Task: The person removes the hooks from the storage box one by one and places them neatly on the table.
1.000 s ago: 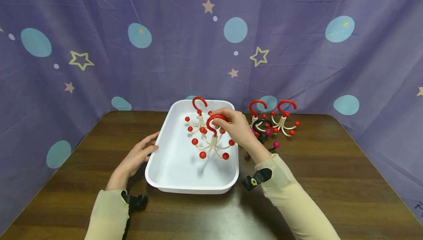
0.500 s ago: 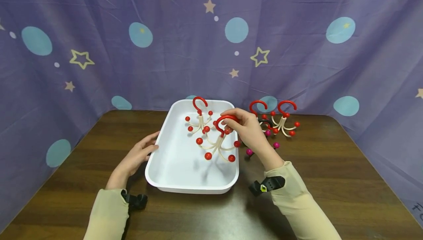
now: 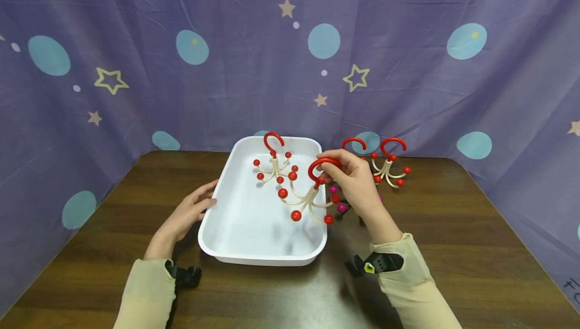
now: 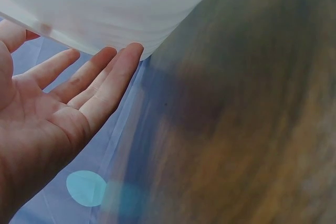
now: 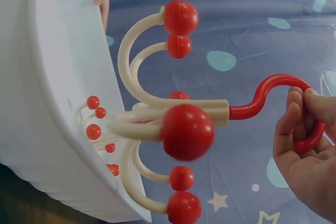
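Note:
My right hand (image 3: 358, 183) pinches the red hook of a cream hanger (image 3: 309, 197) with curved arms and red ball tips. This hanger hangs over the right rim of a white tray (image 3: 244, 231); in the right wrist view its arms fan out around a cream stem (image 5: 212, 109). My left hand (image 3: 186, 215) touches the tray's left side, and the left wrist view has its fingers fairly straight against the tray's outer wall (image 4: 115, 9). Inside the tray, toward the back, stands a second red-and-cream hanger (image 3: 274, 163).
Right of the tray, on the wooden table (image 3: 453, 248), stands another red-and-cream hanger (image 3: 386, 168), with a further red hook (image 3: 353, 140) beside it. A dark hanger with magenta balls (image 3: 342, 208) is mostly hidden behind my right hand. A purple curtain (image 3: 244, 87) hangs behind.
My right hand has moved rightward with the hanger, from over the tray's middle to its right rim. The left hand and the tray have stayed in place.

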A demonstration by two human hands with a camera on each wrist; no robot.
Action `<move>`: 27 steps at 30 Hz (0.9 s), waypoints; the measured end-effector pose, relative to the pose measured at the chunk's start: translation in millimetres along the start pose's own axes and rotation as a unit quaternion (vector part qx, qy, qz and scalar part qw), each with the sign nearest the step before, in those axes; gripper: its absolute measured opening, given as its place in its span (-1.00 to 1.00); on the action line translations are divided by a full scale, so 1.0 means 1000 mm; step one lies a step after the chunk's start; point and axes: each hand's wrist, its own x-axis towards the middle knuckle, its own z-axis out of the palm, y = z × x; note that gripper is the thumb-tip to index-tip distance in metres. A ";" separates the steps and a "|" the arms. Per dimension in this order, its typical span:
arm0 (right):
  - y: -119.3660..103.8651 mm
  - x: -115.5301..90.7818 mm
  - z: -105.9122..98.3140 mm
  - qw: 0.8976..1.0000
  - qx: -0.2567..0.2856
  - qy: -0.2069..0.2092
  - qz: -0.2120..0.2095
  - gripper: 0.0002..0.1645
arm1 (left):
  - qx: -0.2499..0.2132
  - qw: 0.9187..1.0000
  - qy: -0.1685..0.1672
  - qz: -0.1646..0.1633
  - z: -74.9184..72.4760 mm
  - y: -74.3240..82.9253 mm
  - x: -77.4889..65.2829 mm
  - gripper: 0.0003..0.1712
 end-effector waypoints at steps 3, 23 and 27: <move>-0.001 -0.004 -0.003 1.000 0.021 0.009 -0.006 -0.76 | 0.002 1.000 -0.001 -0.001 0.000 0.000 -0.001 -0.32; -0.003 -0.027 -0.031 1.000 -0.020 0.018 0.002 -0.75 | -0.001 1.000 -0.003 -0.004 -0.001 -0.001 0.001 -0.31; -0.003 -0.030 -0.037 1.000 -0.027 0.004 0.001 -0.74 | -0.002 1.000 -0.002 -0.005 -0.001 -0.002 0.002 -0.31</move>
